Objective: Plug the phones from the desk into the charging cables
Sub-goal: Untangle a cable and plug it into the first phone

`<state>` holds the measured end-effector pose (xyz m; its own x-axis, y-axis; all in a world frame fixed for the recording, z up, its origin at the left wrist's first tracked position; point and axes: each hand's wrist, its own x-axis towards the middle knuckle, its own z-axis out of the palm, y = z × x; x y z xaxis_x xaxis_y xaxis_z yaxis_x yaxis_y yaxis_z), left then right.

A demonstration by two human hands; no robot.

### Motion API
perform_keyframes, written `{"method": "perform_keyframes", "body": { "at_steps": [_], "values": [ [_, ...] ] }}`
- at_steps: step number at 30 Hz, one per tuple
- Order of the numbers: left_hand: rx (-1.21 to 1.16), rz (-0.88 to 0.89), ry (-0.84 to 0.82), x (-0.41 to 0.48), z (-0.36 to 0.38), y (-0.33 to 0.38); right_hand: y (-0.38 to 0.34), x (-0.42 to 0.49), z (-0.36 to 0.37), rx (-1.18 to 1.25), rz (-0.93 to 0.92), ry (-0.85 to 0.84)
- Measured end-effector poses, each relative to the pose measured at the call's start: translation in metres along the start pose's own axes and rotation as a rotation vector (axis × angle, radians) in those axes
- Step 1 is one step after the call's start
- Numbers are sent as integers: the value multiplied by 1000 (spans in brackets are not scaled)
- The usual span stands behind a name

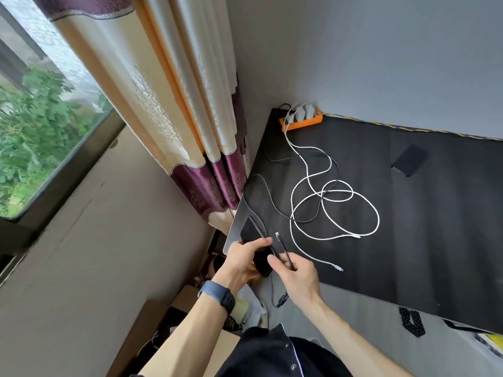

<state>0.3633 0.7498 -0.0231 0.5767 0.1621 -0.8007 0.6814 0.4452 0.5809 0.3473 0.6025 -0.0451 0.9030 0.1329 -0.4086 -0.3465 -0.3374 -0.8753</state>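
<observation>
My left hand [243,263] grips a black phone [262,261] at the desk's near left corner. Just to its right, my right hand [296,276] pinches a black charging cable [284,253] with its silver plug pointing up and away, close to the phone but apart from it. A second black phone [250,229] lies flat on the desk just beyond my left hand. A third dark phone [409,160] rests at the far right of the desk. White cables [334,197] loop across the dark desk mat [408,240], with free plug ends near the front.
An orange power strip [300,121] with white chargers sits at the desk's far left corner against the wall. A curtain [190,131] hangs left of the desk, next to a window. Cardboard boxes [152,330] and clutter fill the floor below the desk's left edge.
</observation>
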Motion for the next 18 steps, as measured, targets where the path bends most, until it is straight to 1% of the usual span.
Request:
{"method": "perform_keyframes", "body": {
  "at_steps": [2,4,6,8,10,12,15,18],
  "values": [
    [-52,4,-4,-4,0,-2,0,2,-5,18,-10,33],
    [-81,-17,-14,-8,-6,-5,3,5,-10,103,29,59],
    [-32,-26,-39,-5,-12,-10,7,8,-15,181,77,62],
    [1,-16,-43,-6,-12,-12,11,7,-19,202,106,41],
    [-15,-15,-25,-5,-10,-13,15,5,-20,200,113,16],
    [-74,-37,-47,-6,-9,-14,15,2,-23,182,125,1],
    [-151,-95,-89,-7,-8,-12,12,-2,-28,168,180,-8],
    [-233,-159,-65,-5,-9,-10,12,-9,-35,99,171,0]
  ]
}}
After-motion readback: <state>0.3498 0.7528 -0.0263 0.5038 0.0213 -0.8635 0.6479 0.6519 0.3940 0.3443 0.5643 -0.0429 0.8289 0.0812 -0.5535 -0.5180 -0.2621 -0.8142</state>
